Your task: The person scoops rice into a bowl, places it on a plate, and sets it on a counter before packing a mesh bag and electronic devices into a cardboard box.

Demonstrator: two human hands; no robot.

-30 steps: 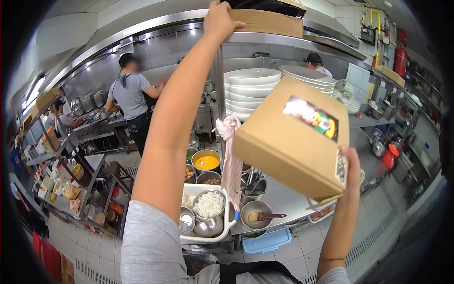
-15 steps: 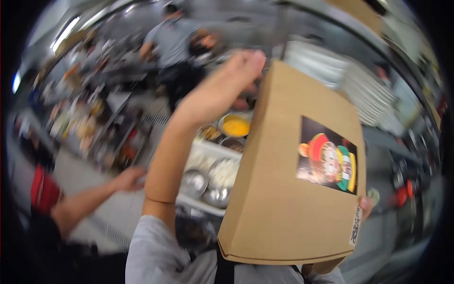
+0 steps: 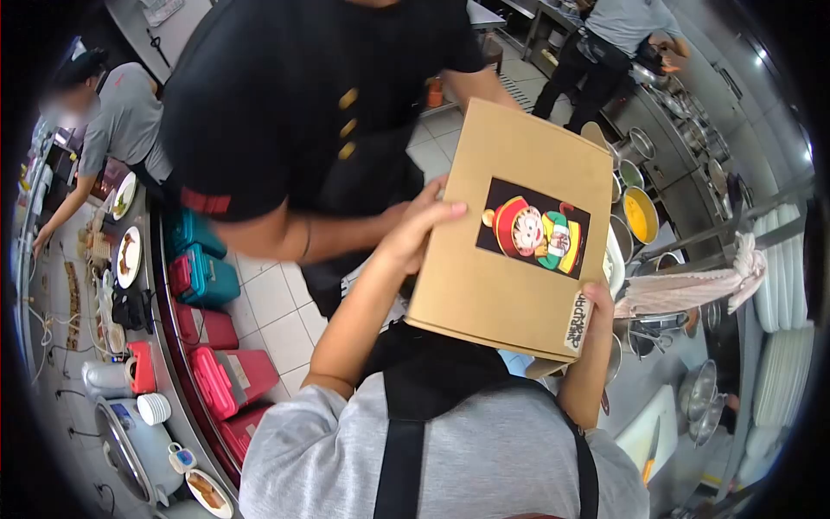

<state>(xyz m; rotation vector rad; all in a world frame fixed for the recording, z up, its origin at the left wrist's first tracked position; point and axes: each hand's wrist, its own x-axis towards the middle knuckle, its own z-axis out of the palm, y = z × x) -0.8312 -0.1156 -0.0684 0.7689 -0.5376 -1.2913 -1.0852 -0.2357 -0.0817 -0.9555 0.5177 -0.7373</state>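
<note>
Left grip [image 3: 422, 227], right grip [image 3: 596, 318] pinching cardboard box [image 3: 458, 164]; tiled floor [image 3: 294, 318] at left, steel counter [image 3: 650, 370] at right.

Heathered grey on the shirt [image 3: 493, 458] here, creased across the chest, short sleeves [image 3: 290, 432] leaving both forearms [image 3: 357, 317] bare! Over it, a black apron bib [image 3: 441, 372], two flat black straps [image 3: 400, 467] running across the grey, the left one looking wider.
</note>
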